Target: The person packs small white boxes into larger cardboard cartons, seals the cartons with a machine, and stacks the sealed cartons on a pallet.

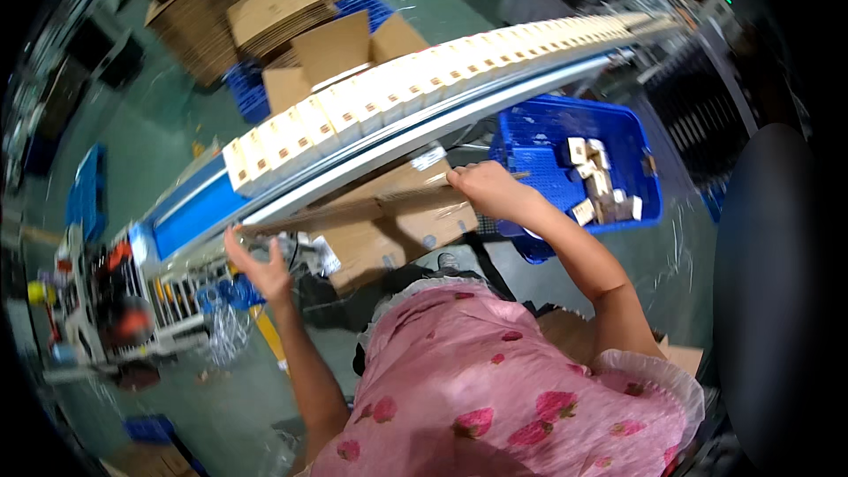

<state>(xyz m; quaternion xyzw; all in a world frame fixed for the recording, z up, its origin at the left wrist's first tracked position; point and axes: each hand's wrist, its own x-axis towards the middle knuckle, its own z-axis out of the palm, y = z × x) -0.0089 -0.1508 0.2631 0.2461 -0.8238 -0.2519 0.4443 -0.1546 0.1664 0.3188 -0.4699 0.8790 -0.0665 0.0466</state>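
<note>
A brown cardboard box (389, 234) hangs in front of me, close to the near side of the conveyor. My right hand (496, 191) is closed on the upper right edge of its cardboard. At the opposite end, my left hand (261, 268) has its thumb and fingers apart, with the fingertips at the left end of the long cardboard edge. Whether they press on it is hard to see. A long row of small white cartons (353, 108) with brown marks stands packed along the conveyor (200, 212) with its blue belt.
To the right, a blue plastic bin (535, 159) holds several small cartons (597, 178). Beyond the conveyor are an open cardboard box (334, 46) and stacks of flattened cardboard (276, 11). A machine with rollers (177, 302) stands at the left.
</note>
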